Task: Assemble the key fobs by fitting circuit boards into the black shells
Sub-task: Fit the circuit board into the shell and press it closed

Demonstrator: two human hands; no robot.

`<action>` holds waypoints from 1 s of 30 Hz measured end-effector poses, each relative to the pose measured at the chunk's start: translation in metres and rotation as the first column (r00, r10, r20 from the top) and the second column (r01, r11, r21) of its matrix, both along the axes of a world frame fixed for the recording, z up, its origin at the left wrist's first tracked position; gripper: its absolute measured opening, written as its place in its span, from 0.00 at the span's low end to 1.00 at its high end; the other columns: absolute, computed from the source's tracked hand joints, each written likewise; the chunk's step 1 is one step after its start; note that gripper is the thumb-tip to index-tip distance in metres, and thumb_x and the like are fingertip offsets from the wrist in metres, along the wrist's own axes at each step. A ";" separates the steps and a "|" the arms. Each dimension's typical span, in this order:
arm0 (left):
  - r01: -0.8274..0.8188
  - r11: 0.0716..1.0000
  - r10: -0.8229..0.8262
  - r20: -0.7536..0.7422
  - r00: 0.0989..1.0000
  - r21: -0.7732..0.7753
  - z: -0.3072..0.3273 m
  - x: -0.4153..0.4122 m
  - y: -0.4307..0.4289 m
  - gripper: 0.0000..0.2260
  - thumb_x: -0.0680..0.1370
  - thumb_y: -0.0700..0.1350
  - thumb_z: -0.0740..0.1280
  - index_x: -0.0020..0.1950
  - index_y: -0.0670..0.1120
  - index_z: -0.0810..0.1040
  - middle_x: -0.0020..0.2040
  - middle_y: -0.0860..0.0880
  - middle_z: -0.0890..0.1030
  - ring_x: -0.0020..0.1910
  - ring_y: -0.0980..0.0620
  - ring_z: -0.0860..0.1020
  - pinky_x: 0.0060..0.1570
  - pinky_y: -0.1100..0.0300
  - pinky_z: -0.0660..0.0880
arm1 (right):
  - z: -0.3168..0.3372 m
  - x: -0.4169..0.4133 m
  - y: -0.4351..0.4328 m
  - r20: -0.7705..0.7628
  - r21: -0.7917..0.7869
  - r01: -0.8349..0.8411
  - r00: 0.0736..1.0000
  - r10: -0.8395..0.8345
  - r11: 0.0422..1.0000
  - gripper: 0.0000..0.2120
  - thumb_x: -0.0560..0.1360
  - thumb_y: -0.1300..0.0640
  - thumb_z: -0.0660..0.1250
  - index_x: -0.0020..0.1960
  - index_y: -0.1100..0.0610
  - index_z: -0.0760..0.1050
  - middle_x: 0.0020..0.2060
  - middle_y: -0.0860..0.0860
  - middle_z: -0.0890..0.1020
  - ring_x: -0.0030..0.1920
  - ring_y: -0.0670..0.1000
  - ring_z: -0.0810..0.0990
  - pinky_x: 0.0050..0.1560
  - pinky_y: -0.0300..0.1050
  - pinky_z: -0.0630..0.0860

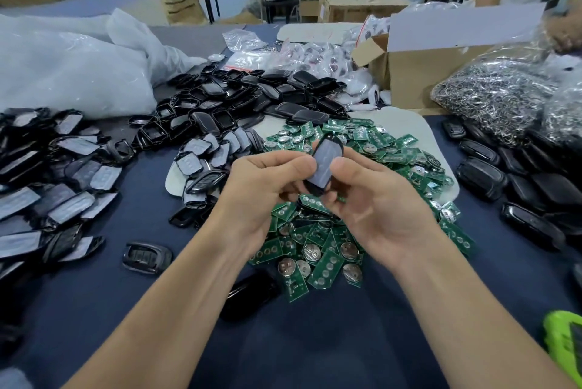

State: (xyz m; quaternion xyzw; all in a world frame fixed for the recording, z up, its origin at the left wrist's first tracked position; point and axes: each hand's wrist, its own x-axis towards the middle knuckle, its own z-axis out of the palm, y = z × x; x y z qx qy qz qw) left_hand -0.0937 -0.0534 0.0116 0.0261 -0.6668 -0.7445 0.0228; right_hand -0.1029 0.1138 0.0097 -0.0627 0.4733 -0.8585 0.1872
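Both forearms come in from the near edge, over the dark blue tabletop point(315, 341), and meet in the middle. The left hand point(261, 187) and right hand point(384, 209) are both curled onto one black shell point(326, 165), held up on end just above the pile of green circuit boards point(315, 250). Left fingers point(283, 165) pinch its left edge, and the right thumb sits on the right edge with the other fingers tucked underneath. The face turned up looks greyish. Can't tell if a board is already seated in there.

Handling-wise, I'd guess the shell is light, rigid plastic with a glossy finish, so probably a bit slippery. Gripping it by the long edges like this looks right to me, since it leaves the open face free. The boards look thin and stiff, many with a coin cell on them. I'd pick one up by its edges and not flex it or mash the components. It should need only a gentle press, no forcing.

Plenty of stock around:
- more empty black shells point(252, 96) heaped on the far side
- grey-faced halves point(63, 168) off to the left
- closed-up fobs point(504, 174) to the right
- a bag of metal rings point(491, 96) far right, beside a cardboard box point(415, 73)
- one buttoned fob point(147, 258) lying alone, near left
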 end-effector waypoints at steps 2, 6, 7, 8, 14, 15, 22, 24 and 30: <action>0.052 0.998 -0.053 0.015 0.998 0.041 -0.001 0.000 0.000 0.15 0.64 0.50 0.78 0.46 0.42 0.89 0.42 0.39 0.86 0.36 0.48 0.77 0.33 0.63 0.74 | 0.000 0.000 0.004 0.026 -0.048 -0.089 0.996 0.090 0.995 0.23 0.64 0.57 0.77 0.59 0.59 0.85 0.52 0.56 0.82 0.54 0.58 0.75 0.41 0.38 0.75; 0.023 0.998 -0.023 0.002 1.000 -0.058 0.002 -0.001 0.001 0.14 0.68 0.56 0.76 0.45 0.48 0.90 0.42 0.46 0.88 0.34 0.55 0.81 0.35 0.64 0.76 | -0.002 -0.002 0.007 0.095 -0.171 -0.107 0.988 0.124 0.979 0.17 0.69 0.57 0.75 0.56 0.58 0.85 0.55 0.56 0.83 0.52 0.54 0.78 0.43 0.38 0.76; -0.008 0.995 0.007 -0.003 1.000 -0.095 0.001 -0.002 -0.003 0.13 0.69 0.57 0.76 0.45 0.49 0.90 0.42 0.46 0.88 0.35 0.55 0.82 0.38 0.63 0.77 | -0.003 -0.002 0.009 0.127 -0.223 -0.088 0.985 0.118 0.971 0.13 0.71 0.57 0.74 0.54 0.58 0.86 0.55 0.55 0.84 0.50 0.52 0.79 0.43 0.38 0.78; -0.040 0.990 0.040 -0.003 0.999 -0.133 0.002 -0.003 -0.007 0.11 0.71 0.56 0.76 0.45 0.50 0.89 0.43 0.48 0.88 0.38 0.55 0.84 0.42 0.61 0.77 | -0.003 -0.003 0.010 0.158 -0.271 -0.064 0.981 0.110 0.960 0.11 0.72 0.57 0.72 0.53 0.58 0.87 0.55 0.55 0.85 0.49 0.50 0.80 0.43 0.39 0.79; 0.069 0.670 -0.113 -0.009 0.994 -0.739 0.002 -0.005 -0.029 0.18 0.66 0.54 0.77 0.56 0.65 0.85 0.53 0.62 0.83 0.43 0.71 0.77 0.45 0.66 0.70 | -0.004 -0.007 0.018 0.215 -0.385 0.003 0.973 0.087 0.923 0.12 0.75 0.57 0.70 0.53 0.60 0.86 0.56 0.55 0.86 0.50 0.51 0.81 0.48 0.45 0.83; 0.084 0.568 -0.135 0.008 0.991 -0.819 0.000 -0.005 -0.028 0.20 0.66 0.55 0.78 0.57 0.66 0.84 0.56 0.64 0.80 0.47 0.71 0.76 0.46 0.69 0.68 | -0.004 -0.008 0.019 0.221 -0.391 0.012 0.972 0.081 0.920 0.11 0.75 0.57 0.70 0.53 0.61 0.87 0.56 0.56 0.86 0.51 0.51 0.81 0.49 0.46 0.83; 0.073 0.518 -0.073 0.041 0.997 -0.852 -0.007 -0.006 -0.020 0.15 0.66 0.50 0.84 0.48 0.63 0.86 0.46 0.63 0.75 0.44 0.69 0.75 0.39 0.70 0.65 | -0.004 -0.011 0.023 0.239 -0.314 0.069 0.971 0.009 0.947 0.10 0.72 0.57 0.71 0.50 0.58 0.88 0.56 0.55 0.87 0.52 0.51 0.86 0.56 0.48 0.83; 0.066 0.560 -0.058 0.041 0.997 -0.826 -0.007 -0.006 -0.022 0.15 0.64 0.49 0.85 0.45 0.63 0.86 0.46 0.64 0.75 0.42 0.67 0.74 0.39 0.67 0.65 | -0.003 -0.012 0.024 0.209 -0.205 0.086 0.977 -0.042 0.975 0.11 0.69 0.57 0.72 0.50 0.56 0.88 0.55 0.55 0.87 0.53 0.50 0.86 0.57 0.49 0.82; 0.170 0.856 -0.153 0.076 0.985 -0.488 0.003 -0.003 -0.029 0.19 0.63 0.43 0.85 0.49 0.59 0.88 0.44 0.52 0.84 0.40 0.59 0.80 0.45 0.60 0.75 | -0.001 -0.009 0.020 0.081 0.036 -0.027 0.996 0.024 0.999 0.14 0.70 0.58 0.73 0.55 0.57 0.84 0.54 0.56 0.86 0.55 0.55 0.85 0.64 0.54 0.79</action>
